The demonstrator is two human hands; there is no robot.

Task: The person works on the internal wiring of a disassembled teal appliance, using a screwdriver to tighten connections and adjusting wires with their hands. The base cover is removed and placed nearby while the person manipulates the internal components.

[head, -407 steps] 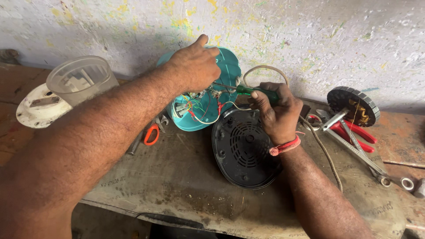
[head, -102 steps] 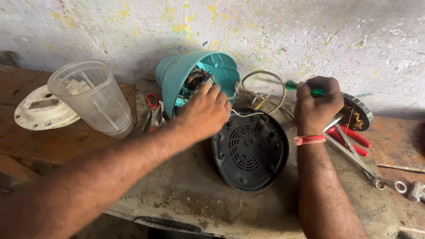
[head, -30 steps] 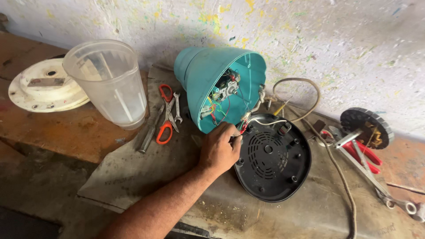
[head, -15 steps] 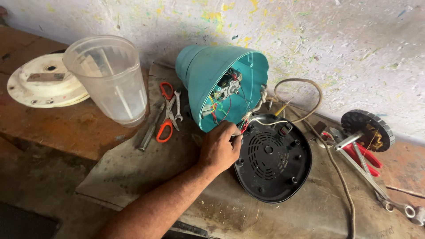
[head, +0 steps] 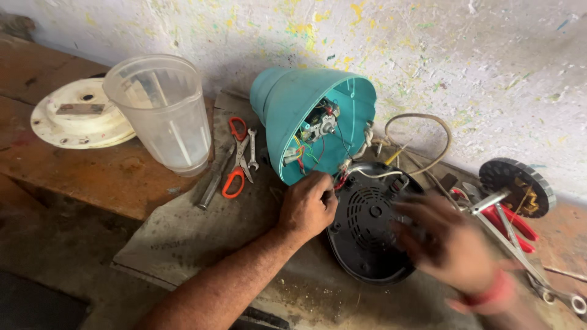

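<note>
A teal blender base (head: 293, 116) lies on its side against the wall, its open underside showing wires and a motor. Its black vented bottom cover (head: 370, 223) lies flat in front, joined to it by wires. My left hand (head: 307, 208) rests at the cover's left edge, fingers curled around the wires (head: 342, 177) near the teal rim. My right hand (head: 449, 244), blurred by motion, hovers over the cover's right side with fingers spread and nothing in it. A red band is on that wrist.
A clear plastic jar (head: 162, 113) stands left, beside a white round disc (head: 76, 116). Red-handled scissors (head: 235, 159), a spanner and a chisel lie between jar and base. A black toothed wheel (head: 516, 186), red pliers and metal tools lie at right. Wall behind.
My right hand has come into view from the right, over the black cover. The left hand stays at the wires. The green screwdriver held earlier is gone from the right hand.
</note>
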